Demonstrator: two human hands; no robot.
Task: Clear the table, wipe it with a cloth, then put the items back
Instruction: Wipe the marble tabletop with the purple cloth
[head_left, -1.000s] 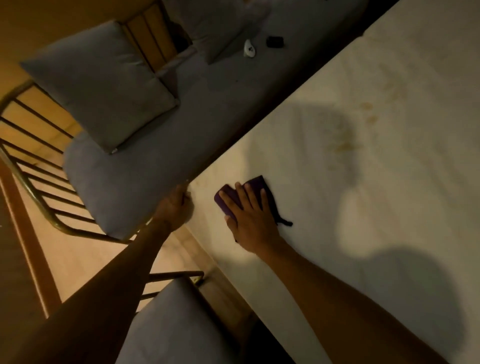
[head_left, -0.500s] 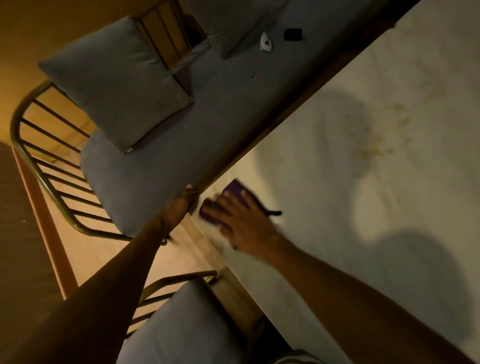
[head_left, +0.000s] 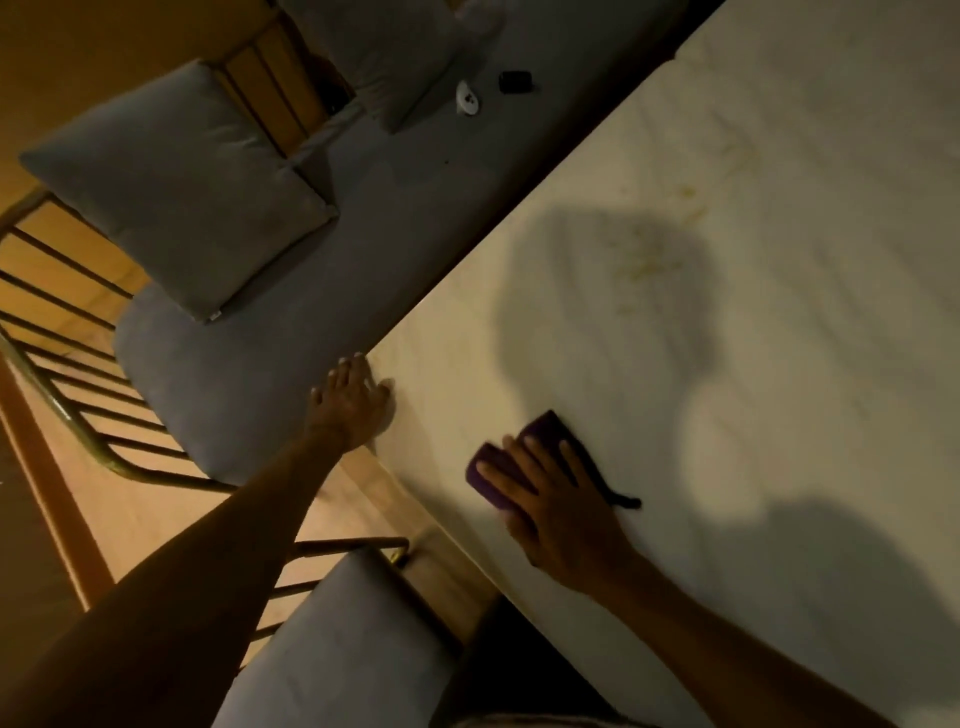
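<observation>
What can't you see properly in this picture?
- Purple cloth: mostly covered by the right hand pressing it flat on the table, head view.
- Small white thing and small black thing on the grey bench cushion: too small and dim to name.
- Yellowish marks on the table: partly lost in shadow.
- Left hand at the table edge: its palm side is hidden.
- Table: cut off by the right edge.

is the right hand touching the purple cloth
Touching. The head view shows the right hand lying flat on the purple cloth, straight fingers spread over it and pressing it onto the table, cloth showing past the fingertips.
</observation>
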